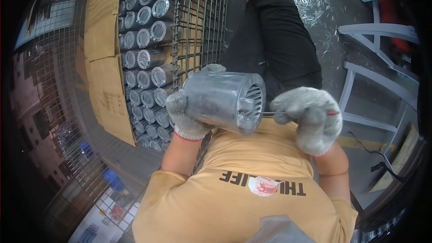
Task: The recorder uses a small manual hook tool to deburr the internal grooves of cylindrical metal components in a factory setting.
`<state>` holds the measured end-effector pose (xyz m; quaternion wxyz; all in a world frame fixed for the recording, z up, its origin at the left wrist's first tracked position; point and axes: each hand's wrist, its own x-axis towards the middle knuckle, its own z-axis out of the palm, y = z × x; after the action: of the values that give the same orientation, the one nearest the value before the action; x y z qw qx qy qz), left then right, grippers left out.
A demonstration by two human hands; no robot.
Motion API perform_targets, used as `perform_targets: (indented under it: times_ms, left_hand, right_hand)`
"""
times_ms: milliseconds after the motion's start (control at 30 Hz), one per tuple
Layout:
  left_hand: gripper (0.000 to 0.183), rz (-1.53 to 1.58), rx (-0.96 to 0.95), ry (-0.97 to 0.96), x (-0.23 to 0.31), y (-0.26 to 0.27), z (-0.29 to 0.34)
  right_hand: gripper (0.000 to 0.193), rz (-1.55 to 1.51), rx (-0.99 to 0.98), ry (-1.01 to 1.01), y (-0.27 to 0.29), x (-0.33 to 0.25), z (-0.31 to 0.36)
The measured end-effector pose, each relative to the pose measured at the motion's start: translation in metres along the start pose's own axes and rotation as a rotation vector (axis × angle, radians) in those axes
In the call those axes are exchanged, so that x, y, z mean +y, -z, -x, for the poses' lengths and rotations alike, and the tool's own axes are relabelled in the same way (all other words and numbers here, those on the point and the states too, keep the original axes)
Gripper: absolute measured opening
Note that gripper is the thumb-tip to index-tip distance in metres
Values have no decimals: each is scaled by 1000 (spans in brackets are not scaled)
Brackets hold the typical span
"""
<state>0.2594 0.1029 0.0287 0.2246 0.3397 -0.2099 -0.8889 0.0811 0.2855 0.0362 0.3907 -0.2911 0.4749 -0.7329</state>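
In front of my waist, a grey metal cylinder (213, 98) lies on its side, its slotted, recessed end turned to the right. My gloved left hand (186, 119) is wrapped round its left end, thumb on the near side and fingertips showing over the far side. Closed fingers of my gloved right hand (310, 114) grip a thin metal rod with a red end (276, 112). The rod's tip reaches the slotted face of the cylinder; whether it enters a slot cannot be made out. Most of the rod's red end is hidden in the glove.
At left, a wire mesh cage (200, 27) lined with cardboard (101, 63) holds many similar cylinders (144, 58) in stacked rows. Shiny metal slivers (310, 2) litter the floor ahead. A pale metal frame (369, 78) stands at the right, with a dark cable (382, 162) near it.
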Motion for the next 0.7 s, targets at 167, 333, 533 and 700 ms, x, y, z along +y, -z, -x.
perform_targets:
  times_ms: [167, 333, 533, 700]
  left_hand:
    - [123, 22, -102, 22, 2, 10, -5]
    - [122, -161, -70, -62, 2, 5, 2]
    - [113, 105, -187, -84, 3, 18, -5]
    - [107, -90, -230, -64, 7, 18, -4]
  right_hand:
    - [27, 679, -421, 381, 9, -11, -22]
    - [37, 762, -534, 497, 12, -5, -11]
    - [26, 31, -140, 223, 18, 7, 28]
    - [23, 201, -246, 98, 21, 10, 15]
